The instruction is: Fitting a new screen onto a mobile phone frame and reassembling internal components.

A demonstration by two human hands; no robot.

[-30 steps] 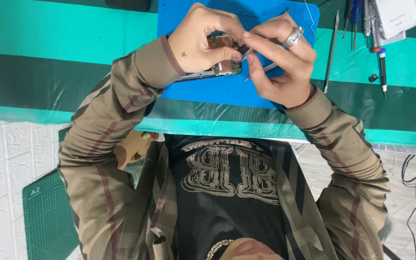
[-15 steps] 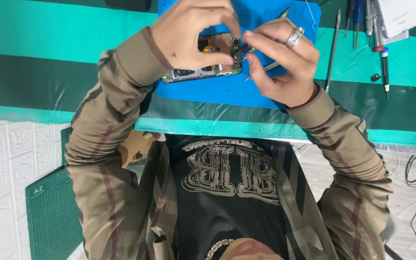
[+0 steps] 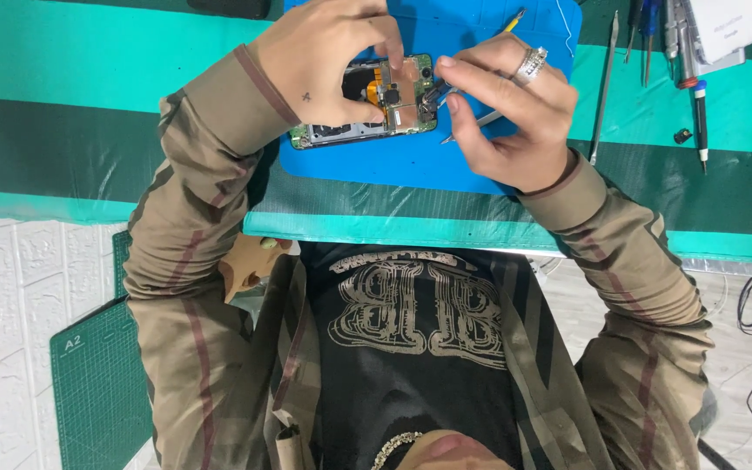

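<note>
L hand (image 3: 328, 65) grips opened phone (image 3: 367, 104).

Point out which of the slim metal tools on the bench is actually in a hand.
The tweezers in the right hand, tip at the opened phone. The other tools lie untouched on the green mat.

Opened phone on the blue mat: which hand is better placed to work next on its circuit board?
Probably the right. The right hand pinches thin metal tweezers whose tip sits at the board, while the left hand grips the opened phone and steadies it on the blue mat.
</note>
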